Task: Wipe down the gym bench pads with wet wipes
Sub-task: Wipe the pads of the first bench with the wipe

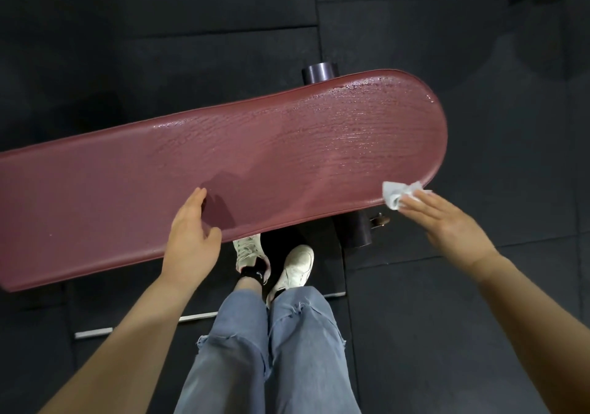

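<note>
A long dark-red bench pad runs across the view, rounded at its right end, where wet streaks shine on it. My left hand rests on the near edge of the pad, fingers straight on top and thumb at the rim. My right hand reaches with straight fingers onto a crumpled white wet wipe, pressing it against the pad's near right edge.
Black rubber floor tiles surround the bench. Dark cylindrical frame ends stick out beyond the pad at the back and the front right. My legs in jeans and white shoes stand under the near edge.
</note>
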